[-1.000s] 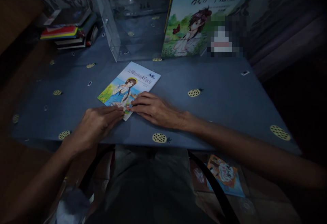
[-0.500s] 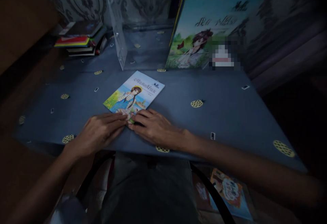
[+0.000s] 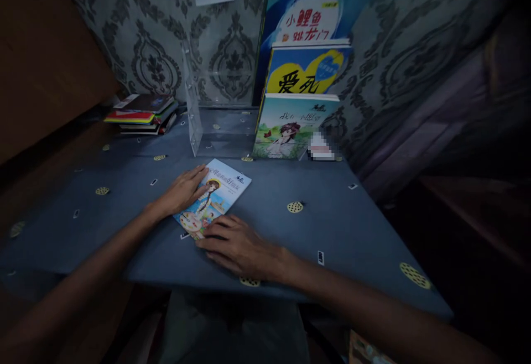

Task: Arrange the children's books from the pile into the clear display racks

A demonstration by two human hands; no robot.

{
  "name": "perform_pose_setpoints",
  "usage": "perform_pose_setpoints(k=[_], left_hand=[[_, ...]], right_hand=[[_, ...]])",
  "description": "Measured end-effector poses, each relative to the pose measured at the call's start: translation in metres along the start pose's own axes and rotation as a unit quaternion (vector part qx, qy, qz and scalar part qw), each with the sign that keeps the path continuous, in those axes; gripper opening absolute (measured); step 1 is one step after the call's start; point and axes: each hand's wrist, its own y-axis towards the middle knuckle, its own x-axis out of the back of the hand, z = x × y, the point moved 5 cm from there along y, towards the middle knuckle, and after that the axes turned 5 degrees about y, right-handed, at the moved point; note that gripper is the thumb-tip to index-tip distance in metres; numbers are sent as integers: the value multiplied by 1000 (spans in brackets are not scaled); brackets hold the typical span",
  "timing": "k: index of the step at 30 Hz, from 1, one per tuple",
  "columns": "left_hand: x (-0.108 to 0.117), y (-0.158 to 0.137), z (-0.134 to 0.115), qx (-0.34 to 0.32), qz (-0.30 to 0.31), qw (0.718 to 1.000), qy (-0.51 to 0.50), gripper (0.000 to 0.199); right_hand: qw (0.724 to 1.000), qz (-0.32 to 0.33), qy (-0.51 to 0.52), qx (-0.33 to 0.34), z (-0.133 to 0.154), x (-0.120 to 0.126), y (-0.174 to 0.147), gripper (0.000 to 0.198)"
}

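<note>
The person seems to be at the step of holding a booklet (image 3: 219,201) steady and smoothing its cover with both hands. It lies aslant, face up, on the table (image 3: 340,231), left of the middle and nearer to the front edge than to the back corners.

The left hand (image 3: 185,190) lies flat over the booklet's left side, with the fingers near its top corner and the thumb apart from them; it does not clasp. The right hand (image 3: 238,245) has its fingers bent on the bottom corner, but whether they pinch the paper cannot be told. A next move, such as turning the cover or lifting, would call for one fingertip under a free edge while the other hand keeps the booklet flat.

The booklet's title appears to be 父母是我的好朋友, though the light is dim and the strokes are soft. Along the table's back edge, a clear stand (image 3: 194,126) is beside upright books. The front book (image 3: 286,137) has a title on green, too blurred to read fully; the yellow-and-blue book (image 3: 336,79) shows 爱死, and the tall blue book (image 3: 315,15) shows 小鲤鱼跳龙门. A pile of books (image 3: 143,110) lies by the back left corner.
</note>
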Motion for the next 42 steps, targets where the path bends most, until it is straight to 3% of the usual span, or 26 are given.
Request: perform_pose_setpoints(k=[5,10,16,27,36,42], left_hand=[[-1,17,1,1,-28,1000,10,59],[2,15,2,-6,-60,998,10,50],[3,19,-5,3,-83,996,44,45],[-9,40,-10,23,-53,997,49,55],[-13,43,-25,-52,-42,997,43,52],[-11,40,-26,-18,-55,997,56,57]], right_hand=[[992,-43,-14,-114,-27,6,-3,27],[959,-50,-64,-270,-71,25,-15,32],[930,-28,-69,-359,-90,31,-15,46],[929,-20,-16,-370,-99,28,7,59],[931,-21,-23,-364,-101,25,7,63],[921,-27,-54,-385,-92,27,-3,64]])
